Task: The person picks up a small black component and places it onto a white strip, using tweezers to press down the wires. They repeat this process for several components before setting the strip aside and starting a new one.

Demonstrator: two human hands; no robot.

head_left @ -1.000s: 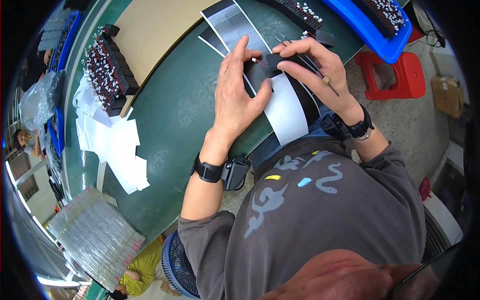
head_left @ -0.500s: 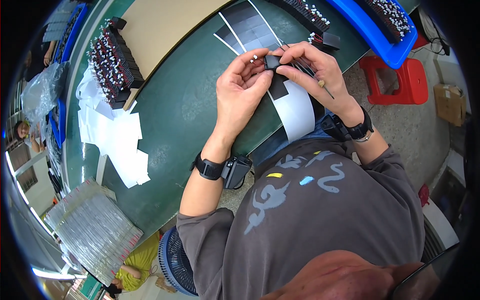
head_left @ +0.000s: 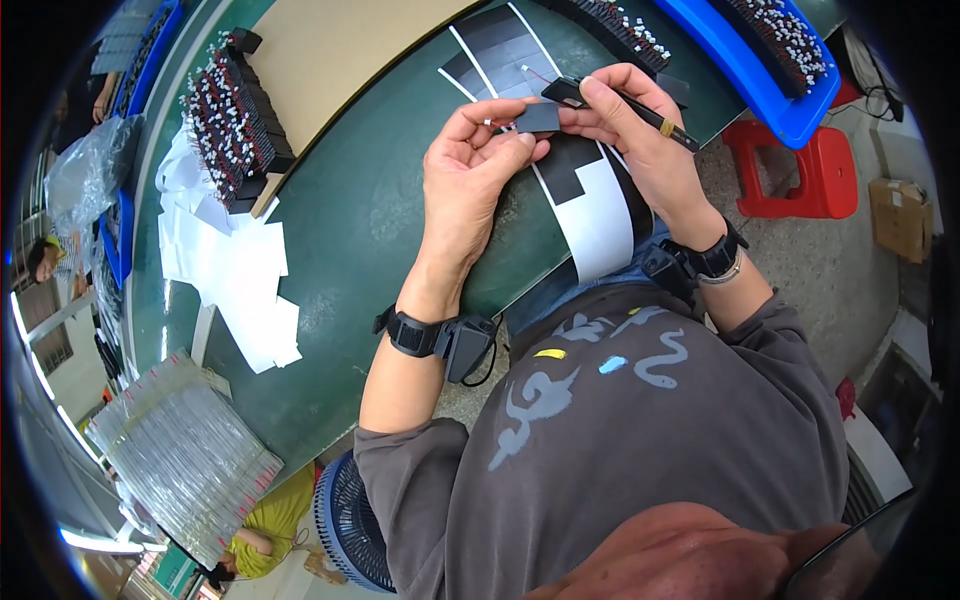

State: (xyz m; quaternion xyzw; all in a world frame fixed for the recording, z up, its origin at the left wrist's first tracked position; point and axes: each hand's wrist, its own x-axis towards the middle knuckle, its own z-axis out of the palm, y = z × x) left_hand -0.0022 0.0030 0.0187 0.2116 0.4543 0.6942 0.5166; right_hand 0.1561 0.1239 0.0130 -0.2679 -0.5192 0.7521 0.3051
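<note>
Between the fingertips of my left hand (head_left: 470, 165) is a small dark grey rectangular block (head_left: 538, 118), with a little white plug on a red wire at its left end. My right hand (head_left: 645, 135) touches the block's right end with its lower fingers. The same hand grips slim black tweezers (head_left: 640, 108) with a gold mark, slanting up to the left. Another white plug with a red wire shows just beyond the tweezers' tip. Beneath both hands lies a white backing sheet (head_left: 597, 235) bearing black and grey rectangular patches, its near end curling over the table edge.
Black blocks with white plugs (head_left: 225, 130) stand in rows on a tan board at left, and more fill the blue tray (head_left: 795, 110) at upper right. White paper scraps (head_left: 235, 270) and a stack of clear plastic trays (head_left: 190, 450) lie leftward. A red stool (head_left: 795, 170) stands at right.
The tweezers have swung round in my right hand and now lie broadside above the block. The block shows a flat grey face, and my left hand has shifted slightly left.
</note>
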